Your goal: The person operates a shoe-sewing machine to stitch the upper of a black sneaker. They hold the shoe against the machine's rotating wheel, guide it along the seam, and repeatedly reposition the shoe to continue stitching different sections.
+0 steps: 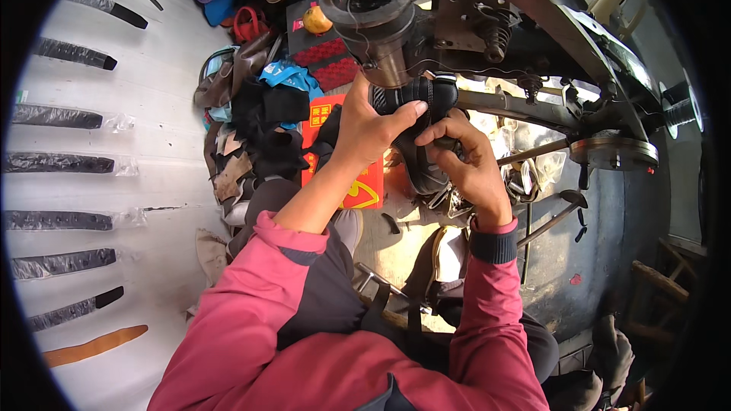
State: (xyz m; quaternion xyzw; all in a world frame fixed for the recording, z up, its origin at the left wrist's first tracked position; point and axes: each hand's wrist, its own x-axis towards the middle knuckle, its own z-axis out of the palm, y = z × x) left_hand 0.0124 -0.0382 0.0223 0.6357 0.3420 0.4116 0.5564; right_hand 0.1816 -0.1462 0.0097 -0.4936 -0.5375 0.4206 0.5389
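Observation:
A black shoe (426, 167) with woven trim hangs beneath the metal cylinder head (388, 57) of an old machine, its upper part around the machine's horizontal arm. My left hand (373, 125) grips the shoe from the left, thumb across its upper part and fingertips hidden behind it. My right hand (464, 160) is closed at the shoe's right side, index finger and thumb bent against it; whether it also holds something small is hidden. The machine's arm (502, 106) runs off to the right behind my right hand.
Scraps and black cloth (274, 137) pile left of a red box (358, 190). Wrapped strips (57, 118) line the pale board at far left. A round plate (613, 154), metal rods (552, 224) and a wooden frame (659, 281) are at right. A hammer-like tool (373, 281) lies below.

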